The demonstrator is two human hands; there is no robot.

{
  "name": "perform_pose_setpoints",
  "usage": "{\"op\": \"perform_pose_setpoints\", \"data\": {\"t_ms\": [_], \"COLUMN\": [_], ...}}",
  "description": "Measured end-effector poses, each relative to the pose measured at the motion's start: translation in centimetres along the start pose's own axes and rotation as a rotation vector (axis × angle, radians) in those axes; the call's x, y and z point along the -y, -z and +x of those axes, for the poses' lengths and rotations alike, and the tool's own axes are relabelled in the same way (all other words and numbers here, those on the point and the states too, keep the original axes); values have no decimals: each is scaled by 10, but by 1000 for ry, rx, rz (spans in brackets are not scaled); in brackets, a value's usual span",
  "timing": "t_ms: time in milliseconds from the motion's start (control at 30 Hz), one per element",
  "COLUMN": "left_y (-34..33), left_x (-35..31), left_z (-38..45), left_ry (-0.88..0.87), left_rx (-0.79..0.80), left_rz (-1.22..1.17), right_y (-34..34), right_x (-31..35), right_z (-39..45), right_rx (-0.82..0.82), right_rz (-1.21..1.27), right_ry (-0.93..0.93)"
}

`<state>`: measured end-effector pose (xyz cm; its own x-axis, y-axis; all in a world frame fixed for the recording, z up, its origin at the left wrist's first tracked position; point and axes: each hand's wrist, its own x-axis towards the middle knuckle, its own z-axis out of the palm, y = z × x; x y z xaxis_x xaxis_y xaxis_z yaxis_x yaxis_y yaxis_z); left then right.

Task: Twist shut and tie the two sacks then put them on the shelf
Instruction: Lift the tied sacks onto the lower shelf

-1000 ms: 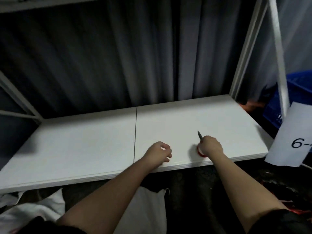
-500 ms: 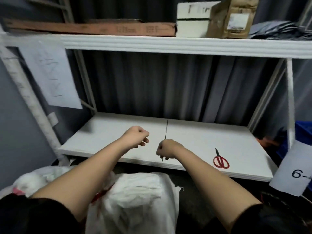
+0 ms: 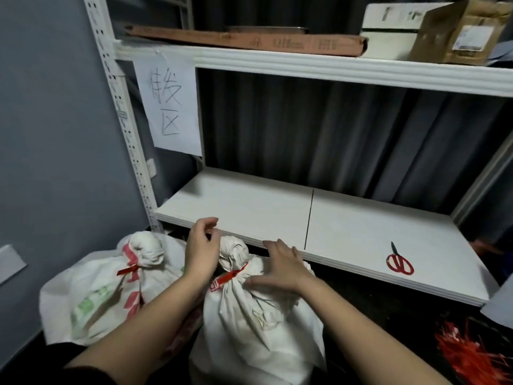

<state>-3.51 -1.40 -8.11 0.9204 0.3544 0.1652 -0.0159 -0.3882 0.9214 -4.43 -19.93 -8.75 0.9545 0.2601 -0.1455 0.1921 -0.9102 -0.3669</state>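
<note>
Two sacks sit on the floor just below the shelf (image 3: 249, 209), necks twisted and bound with red ties. I see my left hand (image 3: 201, 250) between the left sack (image 3: 102, 290) and right sack (image 3: 258, 323), fingers loose. My right hand (image 3: 283, 269) lies flat and spread on the right sack. Scissors (image 3: 399, 262) lie on the shelf.

Two tied white sacks (image 3: 111, 284) (image 3: 258, 315); two red ties (image 3: 128, 270) (image 3: 229, 277); two hands (image 3: 201, 250) (image 3: 283, 269); one scissors (image 3: 399, 263); one paper sign (image 3: 170, 107); three boxes on upper shelf (image 3: 247, 41) (image 3: 388, 33) (image 3: 458, 34).
</note>
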Motion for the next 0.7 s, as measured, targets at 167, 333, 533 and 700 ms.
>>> {"op": "perform_pose_setpoints", "data": {"t_ms": [167,333,533,700], "left_y": [-2,-6,-13,-3], "left_x": [39,44,60,47], "left_z": [-25,-34,-5,-5], "left_ry": [428,736,615,600], "left_rx": [193,420,540,412], "left_rz": [-74,-189,-225,-207], "right_y": [-51,-90,-100,-74], "right_x": [27,34,23,24], "right_z": [6,13,32,29], "right_rx": [-7,-67,-220,-505], "right_rz": [-34,-18,69,324], "right_ry": [-68,-291,-382,-246]}}
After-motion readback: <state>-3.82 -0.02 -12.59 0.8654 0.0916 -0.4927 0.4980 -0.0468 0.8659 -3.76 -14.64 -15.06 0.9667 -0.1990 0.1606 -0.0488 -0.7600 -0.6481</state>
